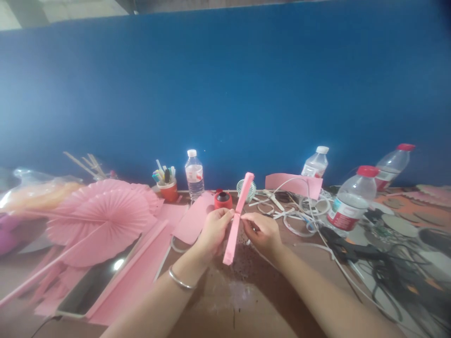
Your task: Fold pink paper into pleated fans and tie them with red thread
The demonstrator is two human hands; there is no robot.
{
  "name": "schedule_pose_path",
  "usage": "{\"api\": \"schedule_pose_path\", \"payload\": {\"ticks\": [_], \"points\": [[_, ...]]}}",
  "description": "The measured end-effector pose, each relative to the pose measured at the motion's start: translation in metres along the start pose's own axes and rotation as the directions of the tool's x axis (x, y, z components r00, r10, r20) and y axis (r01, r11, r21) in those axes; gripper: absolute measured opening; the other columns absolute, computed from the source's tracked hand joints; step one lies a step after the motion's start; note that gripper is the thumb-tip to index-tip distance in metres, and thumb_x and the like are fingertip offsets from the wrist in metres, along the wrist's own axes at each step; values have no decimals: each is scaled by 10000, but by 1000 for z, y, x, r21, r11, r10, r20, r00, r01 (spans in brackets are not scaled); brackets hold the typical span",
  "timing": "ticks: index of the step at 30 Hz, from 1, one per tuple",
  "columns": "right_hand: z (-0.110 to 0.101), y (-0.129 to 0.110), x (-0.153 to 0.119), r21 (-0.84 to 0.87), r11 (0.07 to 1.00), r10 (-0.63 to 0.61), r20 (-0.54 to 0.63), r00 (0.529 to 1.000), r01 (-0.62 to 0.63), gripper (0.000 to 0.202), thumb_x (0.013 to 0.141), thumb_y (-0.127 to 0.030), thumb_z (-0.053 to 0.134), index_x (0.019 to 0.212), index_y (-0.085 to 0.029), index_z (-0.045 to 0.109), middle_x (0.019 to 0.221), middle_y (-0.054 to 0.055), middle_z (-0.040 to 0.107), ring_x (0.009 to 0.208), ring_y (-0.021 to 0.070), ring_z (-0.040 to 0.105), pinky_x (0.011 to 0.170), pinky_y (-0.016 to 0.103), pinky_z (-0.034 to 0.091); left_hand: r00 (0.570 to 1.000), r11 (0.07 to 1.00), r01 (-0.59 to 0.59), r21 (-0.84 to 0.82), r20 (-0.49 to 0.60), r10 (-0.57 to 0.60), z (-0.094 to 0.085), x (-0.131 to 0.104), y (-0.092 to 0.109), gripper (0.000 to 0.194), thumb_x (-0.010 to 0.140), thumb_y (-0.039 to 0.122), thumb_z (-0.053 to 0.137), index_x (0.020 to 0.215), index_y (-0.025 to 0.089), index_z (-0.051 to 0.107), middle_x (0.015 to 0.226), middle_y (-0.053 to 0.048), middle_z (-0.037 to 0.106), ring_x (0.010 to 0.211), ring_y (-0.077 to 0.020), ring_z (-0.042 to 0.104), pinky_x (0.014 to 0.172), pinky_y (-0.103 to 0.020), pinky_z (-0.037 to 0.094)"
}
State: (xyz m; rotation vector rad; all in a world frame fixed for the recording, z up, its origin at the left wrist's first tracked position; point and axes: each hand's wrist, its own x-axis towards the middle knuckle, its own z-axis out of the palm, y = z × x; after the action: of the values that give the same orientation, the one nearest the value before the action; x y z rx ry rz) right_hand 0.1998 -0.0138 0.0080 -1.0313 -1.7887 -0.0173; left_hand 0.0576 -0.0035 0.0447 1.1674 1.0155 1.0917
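Note:
A narrow pink strip of pleated paper (231, 239) stands tilted above the table, drawn in at its middle. My left hand (214, 231) is closed on it, thumb and forefinger pinching beside that waist. From the other side, my right hand (263, 232) has its fingertips pressed together against the same spot; whether they also grip a thread or tie is too small to see. Opened pink paper fans (105, 211) on sticks lie at the left. Flat pink paper (195, 218) rests just beyond my left hand.
A phone or tablet (95, 281) lies under pink paper at left. Behind stand a red pen cup (168, 191), a water bottle (195, 180), a red round container (223, 201) and a small fan (246, 190). Cables (394, 267) and bottles (354, 202) crowd the right.

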Motion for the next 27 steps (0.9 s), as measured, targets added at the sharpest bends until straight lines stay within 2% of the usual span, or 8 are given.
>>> {"api": "schedule_pose_path", "payload": {"ticks": [5, 9, 12, 15, 17, 23, 25, 27], "points": [[0, -6, 0, 167, 961, 218, 35, 975, -221, 178, 808, -264, 462, 806, -191, 625, 715, 34, 653, 559, 143, 561, 547, 252, 417, 1000, 998, -21, 57, -20, 22, -5, 5, 4, 319, 625, 418, 661, 698, 114, 595, 518, 21, 528, 436, -74, 429, 423, -192, 296], [1, -6, 6, 279, 854, 429, 102, 898, -439, 176, 762, -301, 500, 758, -181, 630, 579, 7, 597, 481, 135, 497, 472, 243, 378, 999, 995, -43, 93, -14, 45, -8, 10, 0, 302, 641, 415, 650, 705, 122, 609, 518, 39, 507, 429, -60, 391, 417, -182, 267], [2, -3, 13, 396, 755, 504, 160, 849, -523, 156, 705, -314, 569, 712, -174, 638, 616, 22, 621, 568, 162, 535, 544, 264, 413, 999, 993, -52, 102, -11, 53, -10, 13, -7, 292, 656, 420, 638, 702, 136, 593, 481, 65, 451, 402, -48, 344, 399, -174, 232], [4, 0, 17, 511, 642, 543, 224, 809, -572, 146, 661, -303, 623, 701, -168, 660, 688, 37, 651, 659, 179, 566, 611, 276, 428, 999, 993, -44, 107, 1, 44, -10, 15, -10, 295, 665, 430, 631, 686, 144, 560, 436, 83, 384, 370, -41, 296, 377, -172, 183], [5, 0, 18, 558, 578, 557, 262, 788, -595, 174, 656, -318, 634, 713, -158, 671, 634, 27, 629, 598, 156, 546, 550, 257, 407, 999, 993, -43, 106, 20, 41, -10, 14, -9, 303, 670, 438, 627, 681, 146, 547, 434, 86, 371, 368, -38, 288, 375, -170, 177], [7, 4, 13, 644, 425, 521, 400, 754, -636, 258, 644, -395, 645, 719, -148, 637, 396, -78, 371, 342, 49, 242, 362, 209, 175, 995, 992, -72, 106, 79, 63, -12, 11, 3, 314, 632, 426, 662, 661, 126, 573, 543, 35, 504, 465, -57, 407, 447, -178, 295], [5, 8, 13, 657, 408, 480, 436, 761, -634, 232, 656, -388, 638, 689, -160, 605, 405, -87, 351, 344, 44, 219, 365, 203, 156, 990, 987, -97, 131, 116, 82, -15, 11, 6, 309, 634, 426, 656, 667, 126, 592, 582, 16, 538, 498, -70, 436, 472, -188, 319], [1, 14, 15, 612, 477, 435, 459, 775, -630, 209, 682, -372, 616, 679, -165, 592, 428, -79, 386, 352, 48, 249, 375, 201, 180, 980, 978, -117, 172, 179, 86, -18, 10, 8, 289, 650, 413, 640, 655, 127, 600, 585, 7, 542, 502, -78, 440, 474, -194, 320]]}}
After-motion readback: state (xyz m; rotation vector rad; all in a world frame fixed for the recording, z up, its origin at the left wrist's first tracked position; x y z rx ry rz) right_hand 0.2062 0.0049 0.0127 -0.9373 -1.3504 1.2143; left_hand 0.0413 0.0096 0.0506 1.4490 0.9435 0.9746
